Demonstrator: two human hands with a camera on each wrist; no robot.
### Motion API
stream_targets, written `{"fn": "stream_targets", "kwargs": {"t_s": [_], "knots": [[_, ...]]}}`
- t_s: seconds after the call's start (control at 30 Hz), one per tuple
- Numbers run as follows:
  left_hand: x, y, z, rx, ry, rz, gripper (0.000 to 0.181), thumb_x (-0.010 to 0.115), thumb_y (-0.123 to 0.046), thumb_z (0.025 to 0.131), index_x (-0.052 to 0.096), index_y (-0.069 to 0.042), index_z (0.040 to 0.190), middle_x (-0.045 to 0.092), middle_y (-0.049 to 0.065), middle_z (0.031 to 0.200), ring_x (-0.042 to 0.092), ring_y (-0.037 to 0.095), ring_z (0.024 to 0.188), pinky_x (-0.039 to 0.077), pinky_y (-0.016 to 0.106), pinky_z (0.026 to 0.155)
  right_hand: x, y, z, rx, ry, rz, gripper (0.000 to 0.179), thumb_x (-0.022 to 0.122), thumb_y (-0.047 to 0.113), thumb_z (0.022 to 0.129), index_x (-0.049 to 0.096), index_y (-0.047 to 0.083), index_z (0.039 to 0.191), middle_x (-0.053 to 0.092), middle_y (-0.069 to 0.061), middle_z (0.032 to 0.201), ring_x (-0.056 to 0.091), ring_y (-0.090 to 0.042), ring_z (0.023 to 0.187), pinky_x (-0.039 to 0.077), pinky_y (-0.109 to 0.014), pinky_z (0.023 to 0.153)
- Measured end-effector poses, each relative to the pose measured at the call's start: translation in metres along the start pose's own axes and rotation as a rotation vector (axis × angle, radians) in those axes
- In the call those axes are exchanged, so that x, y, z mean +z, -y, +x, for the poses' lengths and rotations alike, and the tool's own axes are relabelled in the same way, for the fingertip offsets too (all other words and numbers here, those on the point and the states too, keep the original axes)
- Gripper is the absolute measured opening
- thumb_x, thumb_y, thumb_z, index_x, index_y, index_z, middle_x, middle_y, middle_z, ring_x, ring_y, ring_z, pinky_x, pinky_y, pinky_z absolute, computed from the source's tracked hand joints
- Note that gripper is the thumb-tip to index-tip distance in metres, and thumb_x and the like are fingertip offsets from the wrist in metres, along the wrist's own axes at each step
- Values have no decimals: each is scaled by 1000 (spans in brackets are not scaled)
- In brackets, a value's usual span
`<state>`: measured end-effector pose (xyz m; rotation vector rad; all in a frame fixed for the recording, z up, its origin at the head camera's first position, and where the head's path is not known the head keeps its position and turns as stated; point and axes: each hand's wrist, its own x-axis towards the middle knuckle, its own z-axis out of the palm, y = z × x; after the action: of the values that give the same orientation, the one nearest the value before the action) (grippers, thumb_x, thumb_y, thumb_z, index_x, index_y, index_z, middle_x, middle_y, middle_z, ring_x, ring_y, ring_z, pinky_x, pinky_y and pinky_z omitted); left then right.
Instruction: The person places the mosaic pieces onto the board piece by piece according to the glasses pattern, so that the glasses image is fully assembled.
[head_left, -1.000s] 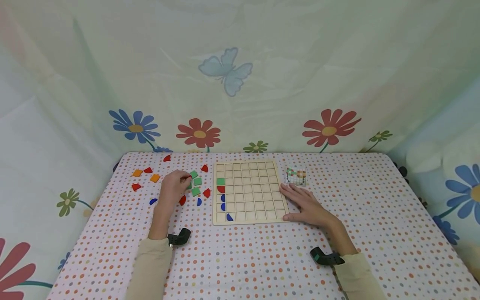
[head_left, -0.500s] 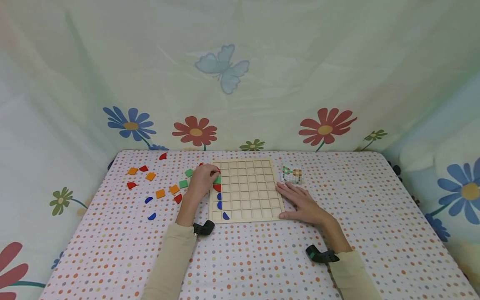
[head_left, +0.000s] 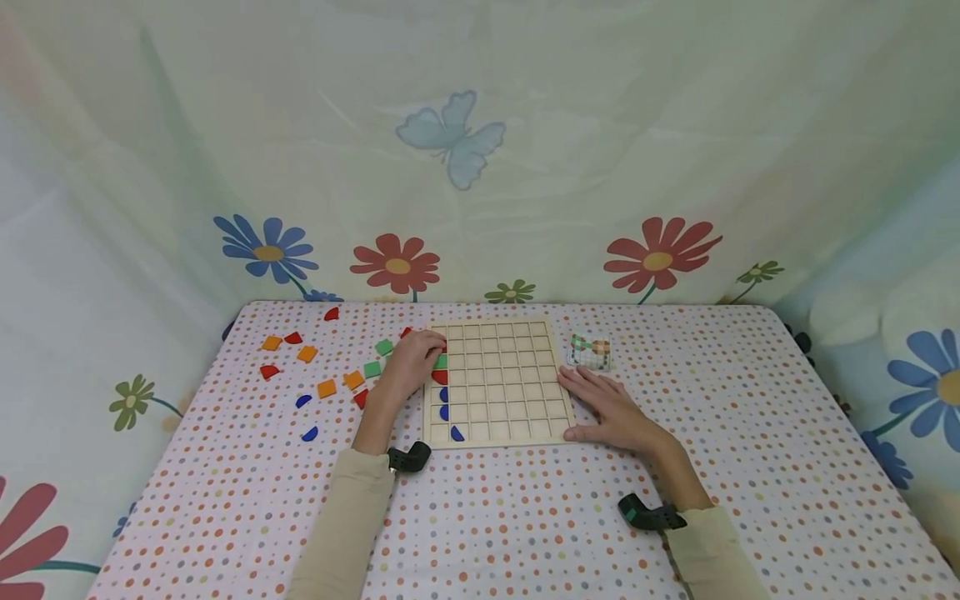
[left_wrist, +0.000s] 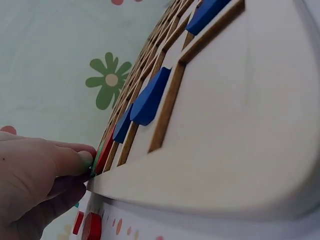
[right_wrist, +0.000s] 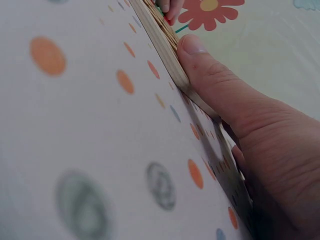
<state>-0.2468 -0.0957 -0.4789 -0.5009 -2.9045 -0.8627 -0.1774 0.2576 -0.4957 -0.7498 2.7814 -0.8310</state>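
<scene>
A wooden grid board [head_left: 510, 392] lies on the table. My left hand [head_left: 408, 364] pinches a small red piece [head_left: 443, 342] at the upper cells of the board's left column; its fingers mostly cover it. Below it in that column sit a green square [head_left: 441, 362], a red quarter-circle [head_left: 440, 377] and two blue half-circles [head_left: 444, 412]. Another blue piece [head_left: 457, 434] lies in the bottom row, one column over. My right hand [head_left: 611, 412] rests at the board's right edge, fingers extended, its thumb [right_wrist: 200, 57] on the rim in the right wrist view.
Left of the board lie loose orange squares [head_left: 326, 389], green squares [head_left: 372, 369], red quarter-circles [head_left: 269, 372] and blue half-circles [head_left: 310, 434]. A small printed pattern card [head_left: 590, 352] lies beyond my right hand. A flowered cloth backdrop [head_left: 510, 167] stands behind the dotted table.
My left hand has moved right from the loose pieces to the board's upper left, bringing the red piece along. My right hand has stayed at the board's right edge.
</scene>
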Motion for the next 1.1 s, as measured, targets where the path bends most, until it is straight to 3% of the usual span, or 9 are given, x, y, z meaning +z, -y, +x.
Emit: {"fn": "stream_targets", "kwargs": {"t_s": [0.27,0.47,0.63,0.87,0.97,1.1], "knots": [[3,-6,0,-6,35,71,26,57,-10,97,69,-4,119,63,7,130,55,25,127,47,38,106,-2,-2,-5,3,-5,-5,90,74,48,79,32,17,152,25,-8,161,16,-40,149,9,-60,115],[0,-12,-7,7,20,105,28,56,-13,98,67,-8,123,53,9,141,48,28,132,45,42,107,-4,-2,-6,-1,-14,2,91,75,46,79,32,17,153,26,-9,161,16,-40,149,9,-60,115],[-22,-12,-32,-51,-50,66,35,57,-15,97,60,-13,132,47,9,147,42,31,136,43,49,108,-2,1,-2,-13,3,-2,90,73,48,80,31,17,153,25,-7,162,15,-38,149,9,-60,116],[-49,11,-85,-23,-117,92,47,64,-21,94,53,-15,138,49,8,146,42,29,137,41,53,108,1,3,1,-17,5,1,90,74,47,80,31,16,153,24,-8,162,15,-39,149,8,-60,115],[-60,26,-100,-49,-75,107,53,67,-29,92,51,-15,140,45,10,149,39,32,139,37,58,109,1,4,0,-20,2,-11,90,73,48,80,31,16,153,25,-10,161,16,-41,148,9,-61,115],[-75,48,-110,-134,29,120,69,69,-40,88,44,-14,145,37,14,154,30,37,142,30,64,111,1,3,1,-20,-2,-11,89,74,46,80,32,15,152,26,-11,161,17,-41,148,9,-61,114]]}}
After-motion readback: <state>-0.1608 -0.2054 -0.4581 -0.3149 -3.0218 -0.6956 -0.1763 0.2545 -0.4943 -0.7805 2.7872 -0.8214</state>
